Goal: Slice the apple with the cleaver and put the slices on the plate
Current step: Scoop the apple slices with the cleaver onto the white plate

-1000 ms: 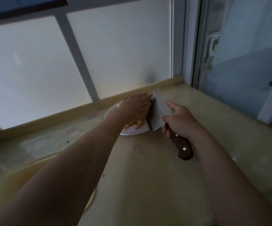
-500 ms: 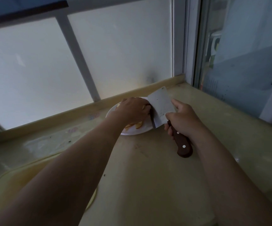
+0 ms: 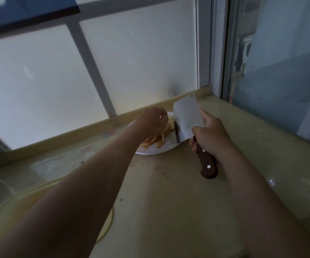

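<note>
The light is dim here, so fine detail is thin. The right hand (image 3: 211, 135) is wrapped round the dark wooden handle of the cleaver (image 3: 186, 120), thumb laid up along the back of the blade. The broad blade stands tilted with its lower edge over the near right rim of the white plate (image 3: 166, 148), and I cannot tell whether steel touches china. The apple slices (image 3: 159, 139) lie heaped on the plate, pale with reddish skin edges, but the left hand (image 3: 150, 122) hovers over them and covers much of the pile and the plate's far left side. Its fingers (image 3: 164, 116) curl downward toward the slices; the tips are hidden behind the knuckles, so whether they pinch a slice or hold nothing I cannot say. The plate sits on the yellowish table (image 3: 169, 211), close against the ledge under the frosted window (image 3: 131, 71). At the lower left a cutting board (image 3: 5, 216) shows, mostly covered by the left forearm and cut off by the frame
</note>
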`<state>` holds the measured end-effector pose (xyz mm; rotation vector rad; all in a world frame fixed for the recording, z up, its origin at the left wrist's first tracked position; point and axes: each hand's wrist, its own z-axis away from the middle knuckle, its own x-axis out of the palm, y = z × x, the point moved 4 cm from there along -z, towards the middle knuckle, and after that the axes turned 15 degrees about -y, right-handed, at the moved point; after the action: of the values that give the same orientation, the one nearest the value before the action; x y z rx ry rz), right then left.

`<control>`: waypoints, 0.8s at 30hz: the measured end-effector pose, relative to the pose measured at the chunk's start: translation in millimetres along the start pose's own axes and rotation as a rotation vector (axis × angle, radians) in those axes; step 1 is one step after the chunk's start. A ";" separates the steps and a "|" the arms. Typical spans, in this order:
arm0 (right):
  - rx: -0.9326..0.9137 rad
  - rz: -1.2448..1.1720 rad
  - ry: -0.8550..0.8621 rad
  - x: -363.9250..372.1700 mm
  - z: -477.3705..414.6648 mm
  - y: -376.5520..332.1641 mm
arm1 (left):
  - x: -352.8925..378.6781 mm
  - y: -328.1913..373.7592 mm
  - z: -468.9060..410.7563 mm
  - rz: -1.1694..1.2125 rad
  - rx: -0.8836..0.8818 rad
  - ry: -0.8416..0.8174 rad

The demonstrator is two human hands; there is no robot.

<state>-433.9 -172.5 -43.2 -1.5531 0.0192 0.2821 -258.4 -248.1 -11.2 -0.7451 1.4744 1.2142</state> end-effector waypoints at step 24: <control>-0.026 -0.096 -0.075 73.7 79.2 -54.7 | -70.2 -107.1 228.7 0.159 -0.249 0.112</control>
<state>-365.2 -81.8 -1.5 -1.5636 -0.1177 0.2657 -68.4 -73.6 35.2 -0.8872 1.5124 1.5182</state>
